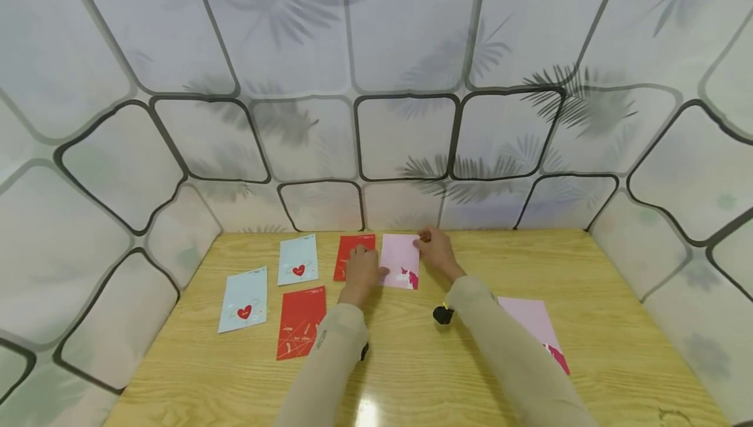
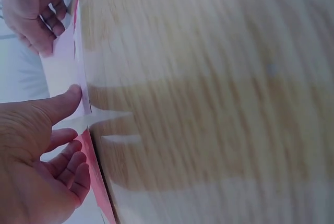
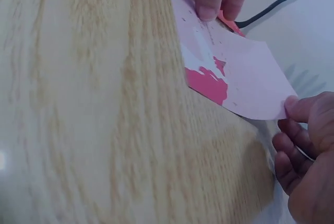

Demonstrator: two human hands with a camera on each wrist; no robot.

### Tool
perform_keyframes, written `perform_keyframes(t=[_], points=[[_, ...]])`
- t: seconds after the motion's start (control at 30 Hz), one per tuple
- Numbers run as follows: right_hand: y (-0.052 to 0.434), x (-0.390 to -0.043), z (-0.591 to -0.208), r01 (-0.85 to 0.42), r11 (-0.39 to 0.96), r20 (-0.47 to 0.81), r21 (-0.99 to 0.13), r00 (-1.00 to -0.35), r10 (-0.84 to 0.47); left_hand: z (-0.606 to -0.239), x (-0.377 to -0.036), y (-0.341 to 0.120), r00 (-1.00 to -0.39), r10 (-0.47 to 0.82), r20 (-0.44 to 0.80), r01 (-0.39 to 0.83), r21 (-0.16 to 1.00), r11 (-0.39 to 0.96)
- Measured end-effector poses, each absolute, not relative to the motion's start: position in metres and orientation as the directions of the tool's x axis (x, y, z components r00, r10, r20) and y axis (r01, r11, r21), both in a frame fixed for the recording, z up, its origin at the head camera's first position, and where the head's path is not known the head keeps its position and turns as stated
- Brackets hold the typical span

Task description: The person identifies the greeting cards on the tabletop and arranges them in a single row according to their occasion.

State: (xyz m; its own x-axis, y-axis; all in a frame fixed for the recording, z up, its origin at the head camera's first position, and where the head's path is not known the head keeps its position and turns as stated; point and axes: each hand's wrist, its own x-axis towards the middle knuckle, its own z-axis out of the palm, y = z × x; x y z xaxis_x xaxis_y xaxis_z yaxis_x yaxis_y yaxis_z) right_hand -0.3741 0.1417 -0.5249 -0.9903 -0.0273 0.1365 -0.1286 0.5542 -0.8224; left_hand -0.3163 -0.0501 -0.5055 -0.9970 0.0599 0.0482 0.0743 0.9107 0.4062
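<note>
The pink envelope [image 1: 401,260] lay at the far middle of the tabletop [image 1: 618,322], its left edge just beside a red envelope [image 1: 353,247]. The left hand [image 1: 361,273] rested on that left edge, its grip apart with straight fingers pressing down. The right hand [image 1: 435,250] pinched the envelope's far right corner, grip clamped on it, lifting that corner slightly. To the left lay two pale blue envelopes [image 1: 298,259] and another red one [image 1: 302,330]; a second pink envelope [image 1: 532,322] lay partly under the right sleeve. Bare wood stretched across the right side and near edge.
</note>
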Motion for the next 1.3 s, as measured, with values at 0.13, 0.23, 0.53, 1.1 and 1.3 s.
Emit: perform_keyframes(t=[0.13,0.23,0.53,1.1,1.3], points=[[0.144,-0.372,-0.521,-0.157,0.501,0.180,-0.851,-0.984,-0.002,-0.504,-0.317,-0.049,-0.993,0.082,0.082,0.109,0.409,0.906],[0.146,-0.370,-0.515,-0.168,0.416,0.183,-0.894,-0.983,-0.003,-0.499,-0.318,-0.048,-0.987,0.081,0.141,0.138,0.457,0.879],[0.161,-0.359,-0.484,-0.220,0.221,0.204,-0.950,-0.975,-0.092,-0.474,-0.324,-0.045,-0.949,0.033,0.314,0.240,0.653,0.718],[0.189,-0.323,-0.441,-0.255,0.157,0.234,-0.954,-0.962,-0.143,-0.441,-0.315,-0.034,-0.897,0.039,0.441,0.399,0.767,0.503],[0.199,-0.310,-0.432,-0.264,0.150,0.242,-0.953,-0.958,-0.151,-0.428,-0.304,-0.028,-0.894,0.046,0.446,0.416,0.785,0.458]])
